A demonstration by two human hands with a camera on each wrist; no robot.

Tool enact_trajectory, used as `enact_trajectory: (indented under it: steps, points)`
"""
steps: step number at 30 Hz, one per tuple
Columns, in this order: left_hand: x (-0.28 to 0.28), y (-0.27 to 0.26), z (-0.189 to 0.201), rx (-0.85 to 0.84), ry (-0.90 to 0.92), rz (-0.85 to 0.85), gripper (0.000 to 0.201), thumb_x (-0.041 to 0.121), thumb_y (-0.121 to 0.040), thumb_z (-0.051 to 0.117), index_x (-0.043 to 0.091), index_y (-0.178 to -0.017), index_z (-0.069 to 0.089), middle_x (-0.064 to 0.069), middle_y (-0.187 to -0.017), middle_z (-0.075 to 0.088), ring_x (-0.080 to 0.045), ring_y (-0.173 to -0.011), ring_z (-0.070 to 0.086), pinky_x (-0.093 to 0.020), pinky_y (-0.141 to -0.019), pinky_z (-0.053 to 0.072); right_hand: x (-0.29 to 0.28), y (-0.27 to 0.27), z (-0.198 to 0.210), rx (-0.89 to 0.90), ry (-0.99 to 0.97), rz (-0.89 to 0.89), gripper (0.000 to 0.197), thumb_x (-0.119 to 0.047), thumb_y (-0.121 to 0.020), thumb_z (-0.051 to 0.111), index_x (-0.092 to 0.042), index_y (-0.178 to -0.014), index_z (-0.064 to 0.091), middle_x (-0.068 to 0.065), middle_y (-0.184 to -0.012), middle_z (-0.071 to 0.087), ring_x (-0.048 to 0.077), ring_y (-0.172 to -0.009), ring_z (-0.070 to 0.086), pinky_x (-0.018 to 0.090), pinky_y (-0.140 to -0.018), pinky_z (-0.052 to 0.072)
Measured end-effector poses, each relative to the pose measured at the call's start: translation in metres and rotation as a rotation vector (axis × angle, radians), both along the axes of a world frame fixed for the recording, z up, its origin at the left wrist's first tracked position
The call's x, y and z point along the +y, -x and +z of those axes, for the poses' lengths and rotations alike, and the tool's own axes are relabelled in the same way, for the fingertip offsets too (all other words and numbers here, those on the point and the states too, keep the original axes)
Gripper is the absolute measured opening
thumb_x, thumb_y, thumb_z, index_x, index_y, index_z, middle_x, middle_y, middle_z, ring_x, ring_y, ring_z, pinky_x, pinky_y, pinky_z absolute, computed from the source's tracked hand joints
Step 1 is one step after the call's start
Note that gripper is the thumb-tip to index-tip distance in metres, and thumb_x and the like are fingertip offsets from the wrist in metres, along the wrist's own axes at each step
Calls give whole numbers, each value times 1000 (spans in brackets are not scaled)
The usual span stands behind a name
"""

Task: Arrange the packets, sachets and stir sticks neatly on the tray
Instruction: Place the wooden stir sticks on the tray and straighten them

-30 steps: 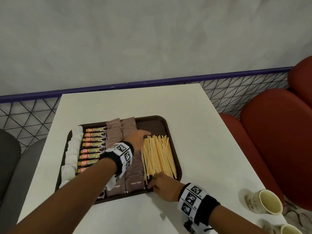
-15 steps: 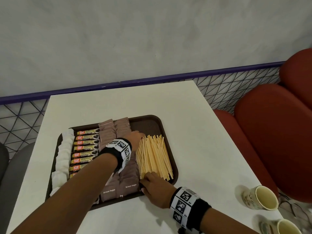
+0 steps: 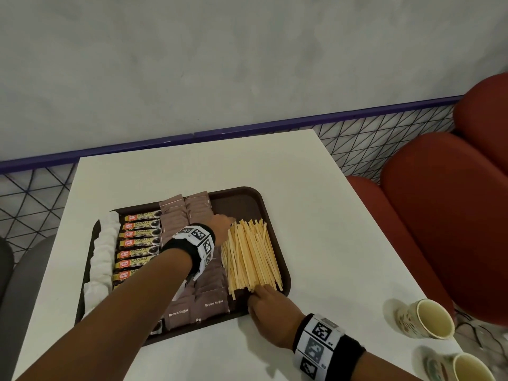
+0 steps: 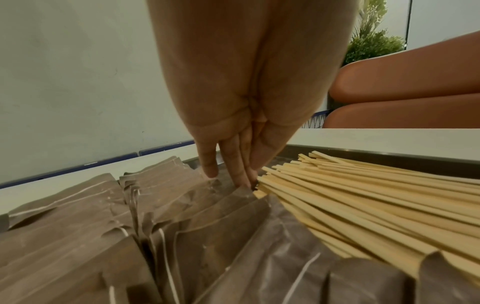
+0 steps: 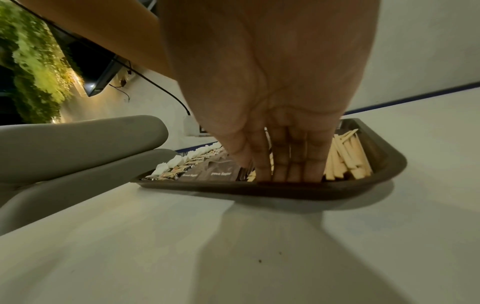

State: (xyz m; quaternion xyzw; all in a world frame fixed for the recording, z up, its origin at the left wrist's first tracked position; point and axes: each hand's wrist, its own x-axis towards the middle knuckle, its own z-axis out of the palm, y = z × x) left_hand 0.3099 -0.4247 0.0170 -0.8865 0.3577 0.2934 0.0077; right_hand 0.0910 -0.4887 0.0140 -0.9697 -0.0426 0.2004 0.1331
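A brown tray (image 3: 275, 215) on the white table holds white sachets (image 3: 102, 254) at the left, a column of yellow-and-black granule packets (image 3: 137, 243), two rows of brown sugar sachets (image 3: 176, 215) and a fanned pile of wooden stir sticks (image 3: 251, 257) at the right. My left hand (image 3: 222, 222) lies with straight fingers (image 4: 242, 174) between the brown sachets (image 4: 182, 205) and the far ends of the stir sticks (image 4: 363, 195). My right hand (image 3: 265, 295) presses straight fingers (image 5: 291, 164) against the sticks' near ends (image 5: 345, 162), just inside the tray's front rim (image 5: 259, 189).
Two paper cups (image 3: 428, 321) (image 3: 464, 368) stand at the table's near right corner. Red padded seats (image 3: 445, 215) flank the right side, a grey seat (image 5: 78, 144) the left. A purple-topped mesh rail (image 3: 247, 130) runs behind the table, before a grey wall.
The stir sticks have been drawn closer together at their near ends. My right hand has shifted slightly right along the sticks' near ends. My left hand stays beside their far ends.
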Motion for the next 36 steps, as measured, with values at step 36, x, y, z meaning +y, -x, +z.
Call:
enact_trajectory:
  steps: [36]
  points:
    - [-27,13,5,114,138,73,68,-14,-87,35,11,-149,19,-15,-153,19,-28,-141,23,-31,-112,24,-22,8,-5,-57,-51,-111,79,-45,-75,-2,-5,-118,50,12,-120,49,28,-112,44,40,-98,42]
